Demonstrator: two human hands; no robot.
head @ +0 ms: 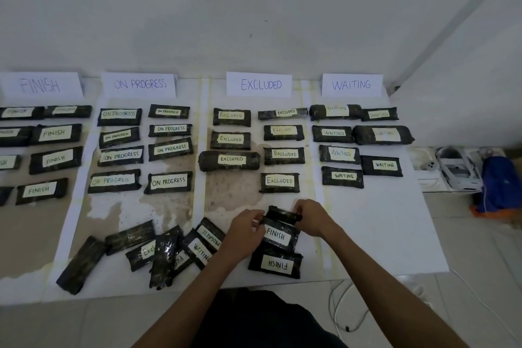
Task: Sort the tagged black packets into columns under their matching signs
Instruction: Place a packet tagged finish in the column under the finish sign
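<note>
- The left hand [248,230] and right hand [312,217] each grasp one end of a black packet [282,213] below the EXCLUDED column; its tag is hidden.
- The FINISH column [53,133] is cut off at the left edge.
- In the loose pile [158,248], tags are overlapped or face down.

A bare room, likely at home. Paper sheets [367,220] cover a tiled floor [480,263] below a plain white wall [254,8]. A blue bag [500,186] and loose cable [339,311] lie nearby.

Dim, flat, greyish indoor light leaves the wall [254,8] dull and shadows on the sheet [381,234] faint. Wide-angle distortion bows the sheet's far edge. Far-left tags [17,111] are smeared, and near-edge packets [165,257] show small glints.
</note>
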